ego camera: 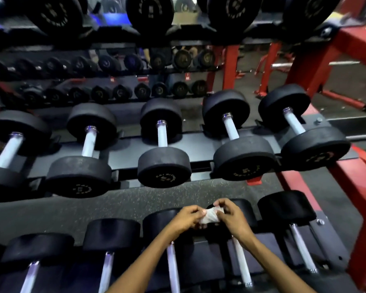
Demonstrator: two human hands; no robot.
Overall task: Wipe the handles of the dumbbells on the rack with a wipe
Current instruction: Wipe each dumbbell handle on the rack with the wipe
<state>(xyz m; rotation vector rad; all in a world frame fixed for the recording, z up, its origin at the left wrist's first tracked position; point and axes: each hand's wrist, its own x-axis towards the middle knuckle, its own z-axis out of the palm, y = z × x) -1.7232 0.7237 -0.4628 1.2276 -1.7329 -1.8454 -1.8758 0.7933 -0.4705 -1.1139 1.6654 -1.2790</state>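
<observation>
A crumpled white wipe [209,216] is pinched between my left hand [187,218] and my right hand [232,216], both held just above the lowest rack shelf. Directly under my hands lie black round dumbbells with shiny metal handles, one handle [172,269] below my left wrist and another handle [241,263] below my right wrist. A further handle [302,248] lies to the right. On the middle shelf a row of larger dumbbells rests, their handles [162,133] pointing toward me. Neither hand touches a handle.
The rack's red frame [355,187] runs down the right side. Speckled dark floor [114,201] shows between the shelves. A top shelf holds big dumbbell heads [150,11]. Beyond it more dumbbell rows [106,64] and red equipment legs [230,62] appear.
</observation>
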